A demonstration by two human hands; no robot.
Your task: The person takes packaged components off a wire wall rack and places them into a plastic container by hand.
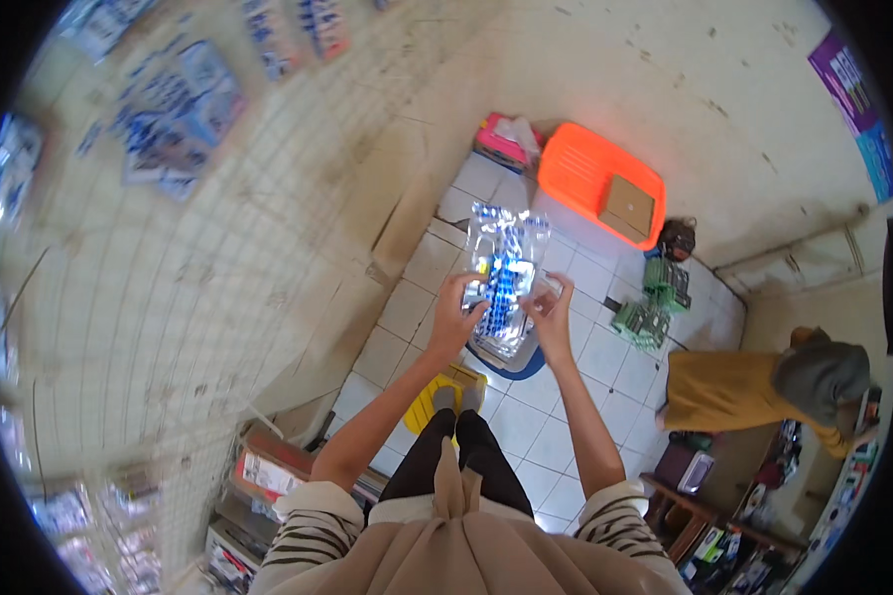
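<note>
A glossy clear plastic package with blue print (507, 279) is held in front of me at about chest height. My left hand (458, 312) grips its left edge, thumb on the near face. On the other side, my right hand (552, 316) has its fingers curled at the package's right edge, around a small clear, brownish piece that is too blurred to name. Glare hides what the package contains. Below it, a blue-rimmed container (530, 366) shows partly on the floor, its contents covered by the package.
My feet stand on a yellow plastic stool (424, 405). An orange-lidded bin (577, 160) bears a cardboard box (627, 207). Green-wrapped bundles (641, 323) lie on the tiles. Wire mesh with hanging packs (182, 119) lines the left wall. A person (737, 387) leans over the shelves at right.
</note>
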